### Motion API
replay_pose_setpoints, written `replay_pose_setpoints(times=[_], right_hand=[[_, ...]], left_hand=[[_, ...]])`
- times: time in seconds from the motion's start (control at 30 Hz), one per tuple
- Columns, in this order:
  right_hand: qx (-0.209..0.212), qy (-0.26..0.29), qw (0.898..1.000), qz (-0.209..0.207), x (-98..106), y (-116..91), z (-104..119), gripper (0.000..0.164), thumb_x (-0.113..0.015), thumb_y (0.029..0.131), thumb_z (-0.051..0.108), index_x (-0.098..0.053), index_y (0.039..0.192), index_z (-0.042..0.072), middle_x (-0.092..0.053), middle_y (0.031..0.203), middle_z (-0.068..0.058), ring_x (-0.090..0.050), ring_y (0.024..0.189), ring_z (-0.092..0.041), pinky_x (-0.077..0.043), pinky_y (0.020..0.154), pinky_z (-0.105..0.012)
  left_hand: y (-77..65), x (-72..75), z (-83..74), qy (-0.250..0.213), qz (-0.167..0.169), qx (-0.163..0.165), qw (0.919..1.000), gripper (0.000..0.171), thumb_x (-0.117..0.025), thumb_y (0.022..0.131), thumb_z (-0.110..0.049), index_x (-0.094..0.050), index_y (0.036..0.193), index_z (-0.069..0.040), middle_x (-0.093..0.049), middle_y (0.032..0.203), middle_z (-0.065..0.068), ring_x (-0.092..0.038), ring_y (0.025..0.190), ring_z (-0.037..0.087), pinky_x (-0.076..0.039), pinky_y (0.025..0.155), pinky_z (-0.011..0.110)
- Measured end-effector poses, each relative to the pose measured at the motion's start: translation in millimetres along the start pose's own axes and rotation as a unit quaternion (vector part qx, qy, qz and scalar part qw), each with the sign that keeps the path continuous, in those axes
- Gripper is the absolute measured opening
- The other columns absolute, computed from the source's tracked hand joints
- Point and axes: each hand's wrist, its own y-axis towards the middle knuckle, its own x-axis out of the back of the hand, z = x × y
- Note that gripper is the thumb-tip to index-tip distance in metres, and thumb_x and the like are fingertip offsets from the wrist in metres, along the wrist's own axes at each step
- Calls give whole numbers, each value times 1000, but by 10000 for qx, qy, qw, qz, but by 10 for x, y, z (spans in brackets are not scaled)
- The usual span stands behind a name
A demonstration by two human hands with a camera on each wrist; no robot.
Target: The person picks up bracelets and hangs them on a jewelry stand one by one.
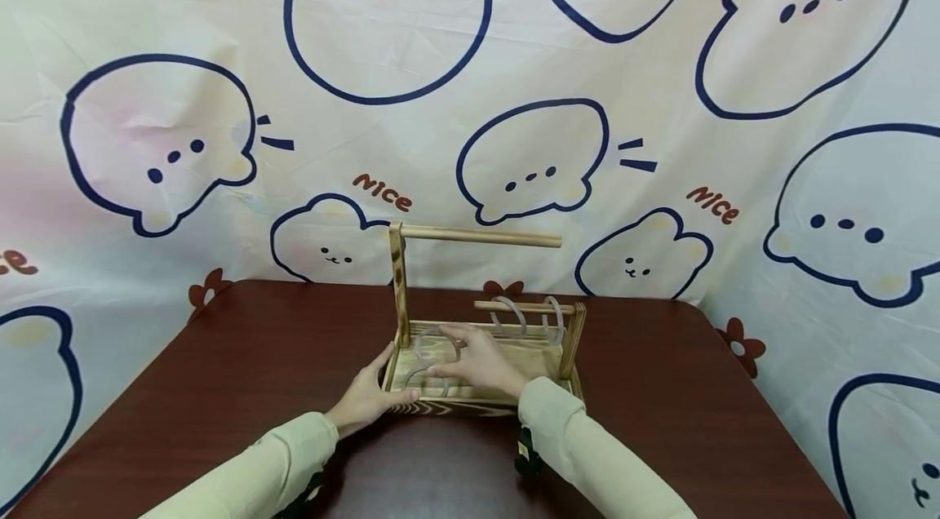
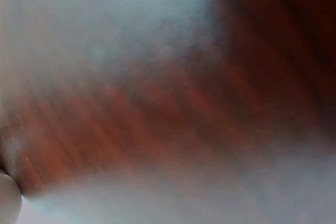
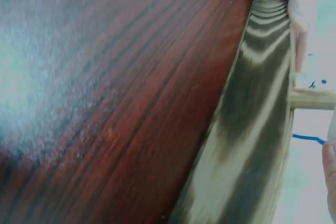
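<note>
A small wooden rack [image 1: 543, 360] stands on the table, with a tray-like base, a taller post at left and a shorter post at right. My left hand [image 1: 365, 398] grips the base's front left corner, thumb along the front edge. Over the tray, my right hand [image 1: 481, 360] pinches a clear ring [image 1: 419, 343] between thumb and fingers. Below it, another clear ring [image 1: 410, 376] is in the tray, partly hidden. Two pale rings hang on the lower bar [image 1: 532, 307]. The upper bar [image 1: 485, 237] carries none. The right wrist view shows the base's striped front board [image 3: 257, 103].
A dark red-brown table [image 1: 257, 364] extends around the rack. Behind and at the sides hangs a pale cloth [image 1: 426, 144] with cartoon outlines. The left wrist view is blurred, mostly showing tabletop [image 2: 157, 119].
</note>
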Motion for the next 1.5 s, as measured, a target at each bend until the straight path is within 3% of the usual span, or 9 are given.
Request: replay_pose_setpoints(times=[0.1,0.33,0.6,0.77,0.93,1.03,1.23,1.5], right_hand=[[-36,390,9992,-74,15,-14,54,76,-75,73,42,-46,136,11,-44,139,-9,-52,112,-28,-47,87,-36],[-415,1061,9921,-523,107,-37,157,76,-76,71,42,-44,137,22,-47,137,-3,-52,114,-26,-48,88,-39],[-404,1694,9828,-607,189,-105,225,77,-78,72,31,-42,138,16,-50,127,-5,-53,109,-24,-46,91,-37],[-198,1801,9824,-445,242,-141,271,78,-79,72,26,-40,139,15,-46,125,-11,-53,108,-23,-45,92,-36],[-47,1660,9856,-326,250,-194,284,75,-80,70,25,-44,136,17,-43,126,-8,-51,110,-22,-44,94,-34],[44,1671,9856,-266,265,-233,333,74,-80,69,19,-46,134,13,-45,122,-5,-49,110,-20,-44,95,-30],[281,1801,9830,-238,346,-298,471,72,-77,71,6,-44,134,3,-44,124,-14,-47,114,-28,-42,97,-38],[121,1775,9838,-221,407,-298,381,72,-77,74,16,-42,138,18,-39,137,-8,-42,125,-27,-42,99,-34]], left_hand=[[0,5,5,26,-22,24,10000,102,-76,74,-34,-9,149,-11,-11,152,20,-10,138,38,-24,103,59],[15,1,11,13,-85,-32,10000,103,-77,73,-34,-12,149,-10,-14,151,20,-12,138,37,-23,105,57],[41,-5,15,-38,-105,-164,9998,102,-77,73,-31,-12,148,-10,-16,151,19,-13,138,35,-22,106,55],[43,-7,10,-25,-106,-100,9999,102,-77,73,-31,-12,149,-11,-16,151,19,-13,138,34,-23,106,55],[23,-6,8,-6,-96,-58,9999,102,-77,74,-31,-11,149,-11,-15,151,19,-12,138,36,-23,105,56],[18,-7,14,-2,-121,-56,9999,102,-77,73,-32,-11,149,-11,-15,151,20,-12,138,36,-23,105,57],[20,-9,14,16,-107,-63,9999,103,-77,73,-34,-11,149,-12,-14,151,19,-12,138,37,-23,105,57],[9,2,15,63,-109,-51,9999,103,-77,73,-34,-11,149,-12,-14,152,19,-11,138,37,-23,105,57]])
